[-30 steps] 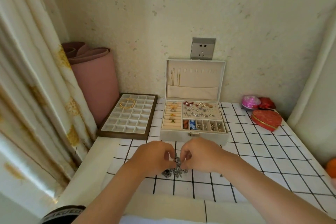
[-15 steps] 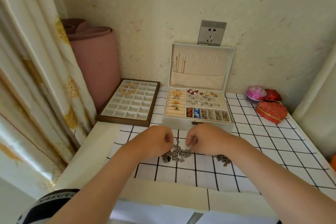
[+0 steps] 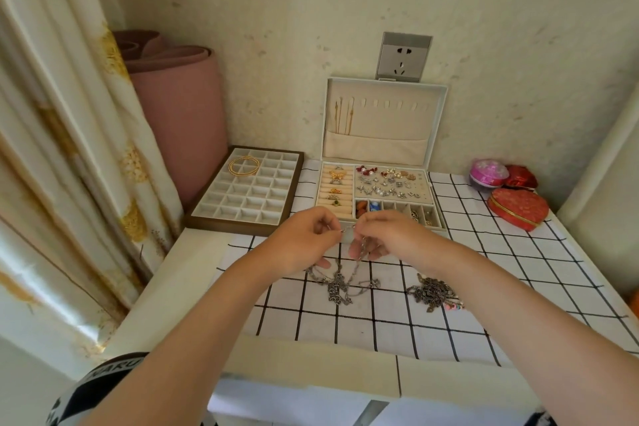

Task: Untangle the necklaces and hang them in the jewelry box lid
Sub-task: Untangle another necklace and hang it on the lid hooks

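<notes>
My left hand [image 3: 304,240] and my right hand [image 3: 383,235] are raised just in front of the jewelry box, each pinching the chain of a dark silver necklace [image 3: 340,282]. Its pendants dangle and trail onto the checked cloth [image 3: 484,273] below. A second tangled heap of dark chains [image 3: 432,292] lies on the cloth under my right forearm. The cream jewelry box [image 3: 380,197] stands open against the wall. Its upright lid [image 3: 383,114] has a row of hooks, with thin gold chains [image 3: 344,116] hanging at the left end.
A brown tray of small compartments [image 3: 247,195] with gold bangles [image 3: 243,165] sits left of the box. A rolled pink mat [image 3: 179,107] and a curtain [image 3: 69,149] stand at left. A red heart-shaped box [image 3: 518,207] and small pink and red boxes [image 3: 489,173] lie at right.
Both hands have lifted from the cloth, drawing the necklace chain up and apart so it hangs in strands. The second heap has come into view beside my right arm.
</notes>
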`<state>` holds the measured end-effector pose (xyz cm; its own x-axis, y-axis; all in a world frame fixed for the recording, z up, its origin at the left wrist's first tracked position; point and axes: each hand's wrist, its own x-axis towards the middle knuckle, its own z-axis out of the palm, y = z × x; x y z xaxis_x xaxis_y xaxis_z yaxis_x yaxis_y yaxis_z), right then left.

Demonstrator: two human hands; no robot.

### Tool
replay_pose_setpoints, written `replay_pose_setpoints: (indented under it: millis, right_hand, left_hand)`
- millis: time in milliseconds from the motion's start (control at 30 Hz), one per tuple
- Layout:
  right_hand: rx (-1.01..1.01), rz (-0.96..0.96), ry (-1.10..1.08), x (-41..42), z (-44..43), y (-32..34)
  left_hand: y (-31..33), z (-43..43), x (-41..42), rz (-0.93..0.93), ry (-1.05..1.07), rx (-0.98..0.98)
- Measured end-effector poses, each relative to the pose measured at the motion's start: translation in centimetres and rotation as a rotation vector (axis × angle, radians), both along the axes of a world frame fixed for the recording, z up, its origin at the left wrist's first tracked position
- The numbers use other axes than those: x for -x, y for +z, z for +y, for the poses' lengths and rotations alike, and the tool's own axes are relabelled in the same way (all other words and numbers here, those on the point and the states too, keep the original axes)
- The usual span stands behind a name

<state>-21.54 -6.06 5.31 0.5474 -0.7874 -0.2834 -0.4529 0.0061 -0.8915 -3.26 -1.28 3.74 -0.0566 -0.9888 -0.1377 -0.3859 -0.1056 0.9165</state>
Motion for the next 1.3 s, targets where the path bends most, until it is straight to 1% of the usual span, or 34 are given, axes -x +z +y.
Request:
replay_pose_setpoints:
  millis: [100,167,233,300,367,400,467,567,600,667,733,800,867,933,1033,1067,1133,1233,1300]
  right_hand:
    - [-0.016,-0.110,-0.058,0.2,-0.1,0.3]
    - [0.017,-0.087,-0.067,0.2,-0.1,0.3]
    - [0.074,-0.024,-0.058,0.3,-0.3,0.4]
    - [0.139,0.027,-0.055,0.5,-0.3,0.8]
    - [0.197,0.023,-0.072,0.6,-0.4,1.2]
    - [0.258,0.034,-0.084,0.7,-0.4,1.3]
    - [0.414,0.115,-0.091,0.9,-0.8,1.0]
    - [0.584,0.261,-0.107,1.2,-1.0,0.6]
    - [0.630,0.323,-0.092,1.4,-0.9,0.7]
    - [0.682,0.473,0.004,1.8,-0.6,1.4]
    - [0.630,0.614,0.121,2.5,-0.4,2.1]
    - [0.479,0.704,0.213,3.2,0.0,2.5]
    - [0.328,0.748,0.290,3.7,0.5,2.6]
    - [0.187,0.787,0.345,3.4,1.0,2.4]
    - [0.001,0.805,0.361,2.6,1.3,1.4]
    - [-0.029,0.813,0.362,2.4,1.4,1.0]
    - [-0.038,0.841,0.386,2.1,1.6,0.5]
    - [0.018,0.830,0.422,2.0,2.0,0.3]
    - [0.069,0.791,0.416,2.0,1.8,0.2]
  left_hand:
    - [0.2,0.0,-0.1,-0.075,-0.030,0.045]
    - [0.3,0.0,-0.1,-0.137,-0.037,0.091]
    - [0.3,-0.1,-0.3,-0.179,-0.037,0.118]
    - [0.3,-0.1,-0.6,-0.198,-0.038,0.122]
    - [0.5,0.0,-0.8,-0.196,-0.043,0.118]
    - [0.6,0.0,-0.9,-0.188,-0.049,0.112]
    - [0.6,0.1,-1.0,-0.172,-0.066,0.086]
    - [0.8,0.3,-0.8,-0.187,-0.099,0.052]
    - [0.8,0.5,-0.7,-0.195,-0.110,0.035]
    - [1.2,0.8,-0.5,-0.188,-0.144,-0.036]
    - [1.3,1.1,-0.5,-0.157,-0.211,-0.149]
    - [1.2,1.3,-0.5,-0.172,-0.287,-0.245]
    - [1.1,1.6,-0.3,-0.202,-0.343,-0.315]
    - [1.2,1.8,0.0,-0.281,-0.390,-0.352]
    - [1.2,1.9,0.0,-0.478,-0.419,-0.351]
    - [1.1,1.8,-0.1,-0.503,-0.426,-0.360]
    - [0.7,1.9,-0.1,-0.495,-0.442,-0.379]
    - [0.3,1.8,-0.3,-0.475,-0.434,-0.356]
    - [-0.1,1.6,-0.5,-0.482,-0.400,-0.288]
